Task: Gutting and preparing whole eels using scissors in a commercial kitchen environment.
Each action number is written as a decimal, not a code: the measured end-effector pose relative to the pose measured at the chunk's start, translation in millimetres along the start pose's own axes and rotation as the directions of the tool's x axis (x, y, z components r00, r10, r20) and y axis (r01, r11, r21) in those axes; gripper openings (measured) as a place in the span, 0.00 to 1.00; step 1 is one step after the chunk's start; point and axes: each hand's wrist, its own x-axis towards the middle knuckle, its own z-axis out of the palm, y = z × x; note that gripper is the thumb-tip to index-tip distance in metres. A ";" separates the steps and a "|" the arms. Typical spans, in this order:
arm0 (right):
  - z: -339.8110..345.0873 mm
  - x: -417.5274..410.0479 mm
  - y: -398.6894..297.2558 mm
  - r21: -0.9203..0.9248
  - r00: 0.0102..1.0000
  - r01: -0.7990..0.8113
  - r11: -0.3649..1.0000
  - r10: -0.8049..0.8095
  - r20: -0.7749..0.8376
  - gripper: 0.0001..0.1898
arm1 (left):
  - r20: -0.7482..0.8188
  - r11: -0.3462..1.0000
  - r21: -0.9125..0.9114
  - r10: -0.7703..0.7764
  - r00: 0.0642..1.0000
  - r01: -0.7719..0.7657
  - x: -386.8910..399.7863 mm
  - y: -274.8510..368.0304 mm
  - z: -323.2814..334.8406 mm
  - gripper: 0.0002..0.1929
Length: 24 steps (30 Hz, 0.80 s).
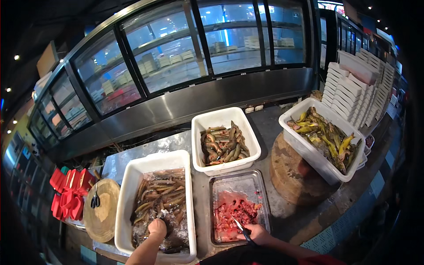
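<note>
My left hand [157,228] reaches down into a white plastic tub [191,212] of long slender fish [162,198] in water. Its fingertips are hidden among the fish, so whether it grips one is unclear. My right hand [260,234] is closed around dark-handled scissors [238,225], their pale blades pointing up and left. Below those blades lies a shallow metal tray [266,202] with red fish guts [237,210] and bloody liquid. Behind the tray, another white tub [228,168] contains a heap of brownish fish [225,147].
At right, a white tub [304,159] of yellowish fish [331,140] rests partly on a thick wooden chopping block [288,180]. Stacked white trays [343,94] rise behind it. At left are a round board [102,218] with scissors [95,200] and red plastic containers [68,195]. A glass-doored cabinet [185,89] spans the back.
</note>
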 end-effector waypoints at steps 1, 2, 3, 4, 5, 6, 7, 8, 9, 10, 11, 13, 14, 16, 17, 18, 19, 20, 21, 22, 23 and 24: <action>0.2 -0.5 -0.9 0.021 1.000 -0.025 0.999 0.025 -0.008 0.22 | 0.013 0.998 0.034 0.060 0.998 -0.060 -0.6 1.0 -4.7 0.11; 0.3 -1.0 -2.0 0.043 0.999 -0.052 0.998 0.052 -0.011 0.22 | 0.033 0.991 0.068 0.116 0.993 -0.118 -2.2 1.1 -9.1 0.11; 0.9 -0.3 -3.9 0.046 0.998 -0.057 0.997 0.056 0.021 0.22 | 0.076 0.991 0.084 0.095 0.993 -0.101 5.8 -3.7 0.6 0.10; -0.8 0.4 -6.4 0.032 0.998 -0.062 0.998 0.062 0.005 0.20 | 0.097 0.989 0.106 0.096 0.991 -0.106 14.3 -4.7 8.7 0.10; -0.2 2.7 -9.0 0.020 0.998 -0.068 0.998 0.068 0.004 0.19 | 0.103 0.984 0.130 0.107 0.989 -0.120 18.4 -5.5 13.5 0.10; -2.2 3.6 -16.6 0.059 0.999 -0.023 0.998 0.025 -0.030 0.17 | 0.089 0.985 0.119 0.115 0.989 -0.125 17.3 -0.5 5.9 0.10; -4.4 2.5 -26.1 0.094 0.998 0.016 0.995 -0.010 -0.066 0.16 | 0.093 0.986 0.116 0.108 0.990 -0.119 14.9 3.9 -2.9 0.10; -2.7 2.5 -24.1 0.117 0.998 0.009 0.993 -0.001 -0.070 0.15 | 0.046 0.987 0.095 0.128 0.991 -0.132 20.6 -4.1 9.6 0.10; -1.0 2.0 -18.8 0.141 0.996 -0.010 0.990 0.022 -0.086 0.15 | 0.070 0.989 0.016 0.144 0.987 -0.146 21.8 -2.3 0.8 0.10; -5.2 0.2 -30.1 0.165 0.995 -0.064 0.984 0.076 -0.064 0.15 | 0.106 0.981 -0.010 0.193 0.975 -0.193 17.9 -1.6 -15.3 0.11; -9.3 -1.4 -46.7 0.186 0.993 -0.103 0.977 0.111 -0.034 0.14 | 0.059 0.977 -0.119 0.183 0.981 -0.175 20.9 -12.6 -9.7 0.10; -12.5 0.3 -55.4 0.106 0.991 -0.132 0.986 0.135 -0.015 0.14 | 0.141 0.957 -0.150 0.270 0.953 -0.249 30.2 -25.2 -18.1 0.10; -12.6 4.3 -46.4 0.014 0.997 -0.078 0.997 0.079 -0.015 0.14 | 0.158 0.960 -0.146 0.261 0.952 -0.238 30.4 -28.8 -22.5 0.10; -14.2 6.4 -39.6 0.019 0.993 -0.112 0.994 0.111 0.035 0.16 | 0.298 0.369 -0.909 0.247 0.922 0.195 23.8 -28.6 -42.7 0.10; -15.9 6.4 -47.7 0.053 0.991 -0.124 0.991 0.121 0.053 0.18 | 0.299 0.374 -0.907 0.247 0.922 0.194 17.4 -28.3 -49.9 0.10; -17.1 7.8 -55.2 0.059 0.992 -0.122 0.991 0.119 0.051 0.18 | 0.111 0.352 -0.936 0.274 0.955 0.008 8.5 -27.6 -57.8 0.10; -18.3 7.9 -62.0 0.016 0.990 -0.112 0.994 0.111 0.091 0.17 | -0.081 0.322 -0.929 0.304 0.949 -0.182 -0.8 -24.2 -67.4 0.10; -17.9 9.4 -67.9 -0.027 0.986 -0.100 0.995 0.103 0.129 0.17 | -0.161 0.394 -0.875 0.308 0.938 -0.280 -9.2 -20.4 -80.5 0.10; -14.1 11.9 -74.5 -0.021 0.988 -0.100 0.995 0.101 0.120 0.17 | -0.166 0.397 -0.871 0.315 0.935 -0.288 -19.1 -15.6 -93.0 0.10; -10.0 13.7 -81.6 0.124 0.989 -0.037 0.992 0.018 0.147 0.16 | -0.282 0.390 -0.826 0.341 0.897 -0.408 -26.2 -5.3 -105.2 0.10; -6.0 14.6 -85.4 0.266 0.985 0.026 0.964 -0.071 0.159 0.15 | -0.392 0.379 -0.765 0.366 0.844 -0.520 -34.4 6.0 -117.8 0.11; 1.0 19.6 -77.7 0.172 0.973 0.138 0.975 -0.166 0.158 0.14 | -0.411 0.340 -0.771 0.382 0.828 -0.539 -45.5 20.4 -131.9 0.13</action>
